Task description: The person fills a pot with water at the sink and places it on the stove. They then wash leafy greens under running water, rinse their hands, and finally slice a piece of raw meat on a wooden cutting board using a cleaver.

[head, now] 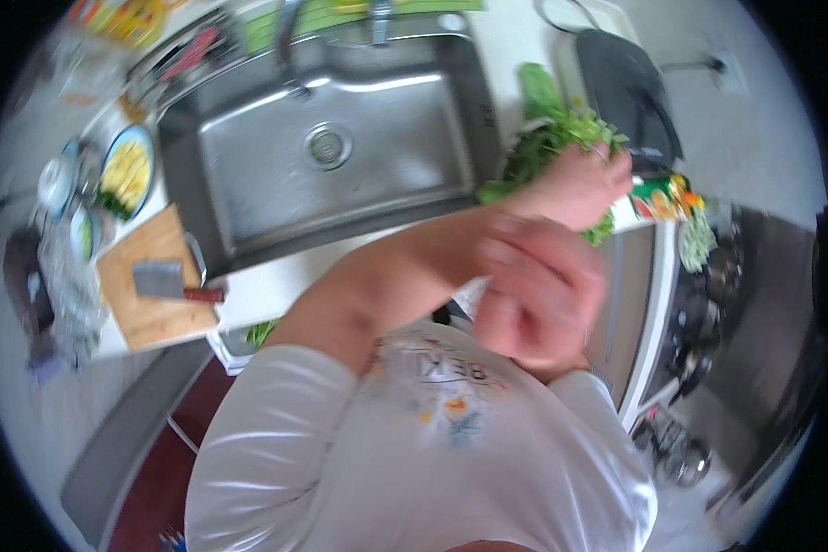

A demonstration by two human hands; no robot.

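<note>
My left arm reaches across my body to the right of the sink. There my left hand (579,181) has its fingers closed around part of a heap of leafy green vegetables (548,141), and a ring shows on one finger. A dark container seems to lie under the leaves, mostly hidden. Raised in front of my chest, close to the camera, my right hand (541,290) is blurred by motion. Its fingers are curled in, and no object shows in it. The stainless steel sink (386,159) before me has a few wet spots and a drain strainer (328,146).
At the left, a cleaver (159,279) lies on a wooden cutting board (145,324). Behind it stands a blue-rimmed dish of yellow slices (127,172). A faucet (288,41) rises at the sink's back. On the right are a black appliance (624,96) and a green packet (652,198).
</note>
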